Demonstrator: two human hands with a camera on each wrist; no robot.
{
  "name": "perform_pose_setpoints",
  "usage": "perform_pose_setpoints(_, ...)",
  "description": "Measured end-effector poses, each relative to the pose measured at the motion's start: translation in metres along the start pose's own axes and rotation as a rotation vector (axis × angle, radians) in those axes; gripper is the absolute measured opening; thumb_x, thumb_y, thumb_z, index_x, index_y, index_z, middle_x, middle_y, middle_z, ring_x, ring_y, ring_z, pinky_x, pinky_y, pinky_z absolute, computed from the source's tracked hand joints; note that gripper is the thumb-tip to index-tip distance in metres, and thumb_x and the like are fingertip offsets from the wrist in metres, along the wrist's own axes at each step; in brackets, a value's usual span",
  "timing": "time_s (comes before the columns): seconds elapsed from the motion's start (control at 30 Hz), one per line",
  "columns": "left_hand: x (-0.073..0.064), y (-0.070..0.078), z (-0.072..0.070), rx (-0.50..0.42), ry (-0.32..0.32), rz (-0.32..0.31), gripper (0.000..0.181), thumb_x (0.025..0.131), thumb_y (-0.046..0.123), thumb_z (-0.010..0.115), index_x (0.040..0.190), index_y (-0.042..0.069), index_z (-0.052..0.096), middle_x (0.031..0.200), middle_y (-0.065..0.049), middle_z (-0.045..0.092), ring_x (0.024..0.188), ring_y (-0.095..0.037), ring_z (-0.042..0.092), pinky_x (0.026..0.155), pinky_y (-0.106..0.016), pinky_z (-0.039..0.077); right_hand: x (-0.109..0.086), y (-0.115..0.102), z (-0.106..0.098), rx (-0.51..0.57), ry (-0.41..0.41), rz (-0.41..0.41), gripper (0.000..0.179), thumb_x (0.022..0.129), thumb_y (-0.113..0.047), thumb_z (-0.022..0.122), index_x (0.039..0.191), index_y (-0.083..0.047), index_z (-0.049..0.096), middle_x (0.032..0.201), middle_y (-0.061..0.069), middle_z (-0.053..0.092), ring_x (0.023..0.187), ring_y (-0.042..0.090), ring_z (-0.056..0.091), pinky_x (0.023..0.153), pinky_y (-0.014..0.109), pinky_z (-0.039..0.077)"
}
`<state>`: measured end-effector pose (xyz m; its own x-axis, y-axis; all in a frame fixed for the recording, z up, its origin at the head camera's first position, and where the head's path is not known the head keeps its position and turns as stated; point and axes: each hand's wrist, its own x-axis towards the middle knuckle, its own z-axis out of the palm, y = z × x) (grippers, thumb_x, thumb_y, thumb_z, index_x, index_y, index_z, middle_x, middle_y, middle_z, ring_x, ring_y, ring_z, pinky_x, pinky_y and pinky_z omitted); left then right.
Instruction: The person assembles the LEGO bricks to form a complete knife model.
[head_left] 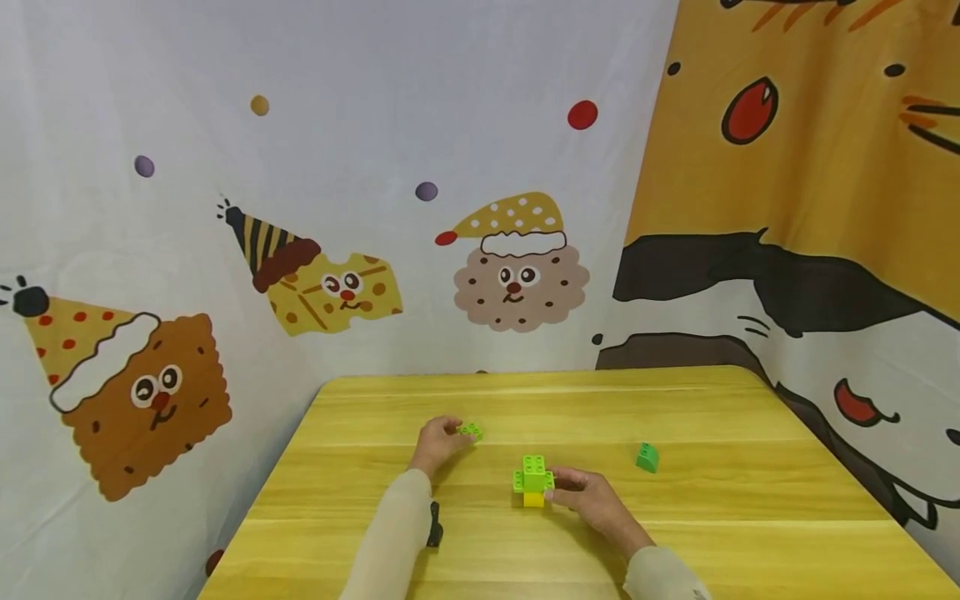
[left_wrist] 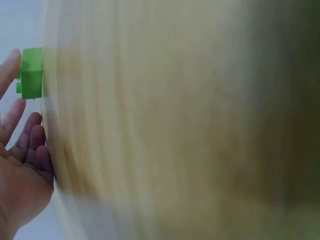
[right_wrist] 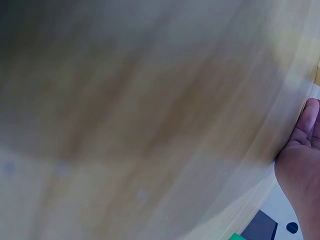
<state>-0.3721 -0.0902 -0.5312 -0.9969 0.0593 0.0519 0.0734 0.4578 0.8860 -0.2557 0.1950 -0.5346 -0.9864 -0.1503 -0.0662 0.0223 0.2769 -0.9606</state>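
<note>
My left hand (head_left: 441, 444) is at a light green building brick (head_left: 471, 431) with studs on top, which sits on the table. In the left wrist view the thumb of that hand overlaps the edge of the brick (left_wrist: 32, 73), and a finger lies just below it; no firm grip shows. Closer to me stands a small brick stack (head_left: 533, 477), yellow at the bottom, with light green bricks above that stick out on both sides. My right hand (head_left: 592, 500) holds this stack by its right side, between thumb and fingers. The right wrist view shows only part of the hand, not the stack.
A darker green brick with a sloped side (head_left: 647, 457) lies to the right on the wooden table (head_left: 570, 400). A black strap piece (head_left: 435, 527) shows at the left sleeve. Behind the table hangs a cloth (head_left: 360, 167) printed with cartoon figures.
</note>
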Motion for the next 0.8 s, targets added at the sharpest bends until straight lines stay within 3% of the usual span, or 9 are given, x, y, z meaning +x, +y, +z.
perform_pose_setpoints(0.37,0.0018,0.0002,0.001,0.053,-0.001,0.018,0.045,0.082,0.014,0.083,0.118,-0.004,0.065,0.116,-0.017,0.062,0.11,-0.036,0.057,0.093,-0.05,0.047,0.0023,0.0036,0.0017,0.012,0.016,0.007,0.053,0.086,-0.028,0.08,0.129,-0.002,0.065,0.118,0.012,0.067,0.107,0.026,0.061,0.087,0.042,0.051)
perform_pose_setpoints(0.8,0.0033,-0.003,0.0032,0.076,-0.001,-0.003,0.039,0.083,0.012,0.081,0.116,-0.001,0.067,0.116,-0.015,0.061,0.109,-0.034,0.057,0.093,-0.049,0.048,0.0015,0.0037,0.0022,0.016,0.026,0.005,0.049,0.086,-0.024,0.079,0.128,-0.002,0.065,0.117,0.012,0.067,0.106,0.025,0.061,0.086,0.043,0.051)
